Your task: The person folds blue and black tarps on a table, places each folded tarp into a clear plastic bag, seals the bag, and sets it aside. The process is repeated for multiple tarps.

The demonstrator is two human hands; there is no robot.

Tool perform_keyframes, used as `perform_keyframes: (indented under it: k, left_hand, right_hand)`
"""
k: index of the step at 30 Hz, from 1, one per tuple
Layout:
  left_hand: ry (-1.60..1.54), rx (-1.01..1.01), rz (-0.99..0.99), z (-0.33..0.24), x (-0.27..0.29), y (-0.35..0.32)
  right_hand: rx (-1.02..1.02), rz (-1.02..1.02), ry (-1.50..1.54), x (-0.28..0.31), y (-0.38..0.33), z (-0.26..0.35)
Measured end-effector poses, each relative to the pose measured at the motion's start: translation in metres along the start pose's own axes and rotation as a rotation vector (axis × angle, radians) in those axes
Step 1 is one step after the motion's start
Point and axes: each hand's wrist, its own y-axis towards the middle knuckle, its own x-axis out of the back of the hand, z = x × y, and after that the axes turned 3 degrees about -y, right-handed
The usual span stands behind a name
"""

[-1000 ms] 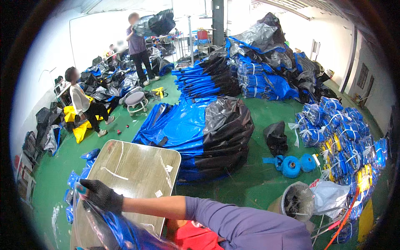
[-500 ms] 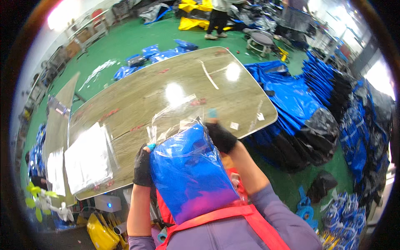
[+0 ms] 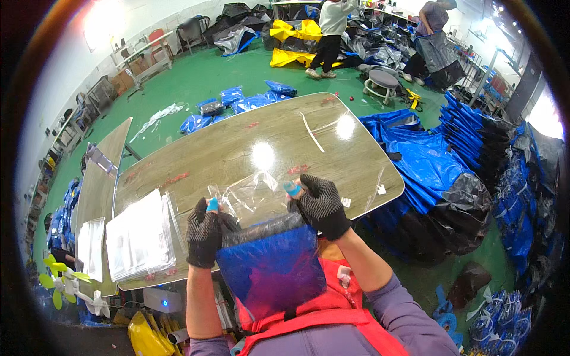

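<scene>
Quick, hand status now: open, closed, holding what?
Left hand: closed, holding the bagged blue bundle at its upper left.
Right hand: closed, holding the same bag at its upper right.

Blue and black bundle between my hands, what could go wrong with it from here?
The thin clear bag might tear if your left hand and right hand pull too hard. The bundle shows mostly in front of your red apron, not over the table, so it could slip down if your grip loosens. The glossy sheets near the table's edge could get knocked.
</scene>
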Motion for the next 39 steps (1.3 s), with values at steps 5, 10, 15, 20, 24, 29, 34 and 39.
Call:
perform_keyframes:
  k: [5,10,15,20,24,29,34,39]
  left_hand:
    - [-0.018,0.171,0.03,0.066,0.006,0.017]
    - [-0.547,-0.135,-0.166,0.095,0.024,0.034]
    - [-0.322,0.262,0.041,0.094,0.031,0.043]
    - [-0.633,0.197,0.076,0.086,0.022,0.044]
    - [-0.498,0.245,0.08,0.069,0.016,0.044]
    - [-0.224,0.246,0.072,0.048,0.02,0.041]
    - [0.009,0.102,0.146,0.047,0.032,0.038]
    - [0.236,-0.003,0.169,0.047,0.039,0.038]
  right_hand:
    - [-0.065,0.173,-0.422,0.002,0.023,-0.066]
    - [-0.061,-0.048,0.141,0.005,0.033,-0.078]
    - [-0.082,0.016,0.089,0.005,0.033,-0.063]
    - [-0.166,-0.116,-0.01,0.015,0.043,-0.043]
    - [0.52,-0.275,-0.767,-0.016,0.059,-0.018]
    - [0.629,0.409,-0.946,-0.097,0.078,-0.004]
    - [0.885,0.412,-1.047,-0.111,0.095,-0.003]
    - [0.965,0.415,-1.085,-0.114,0.092,-0.009]
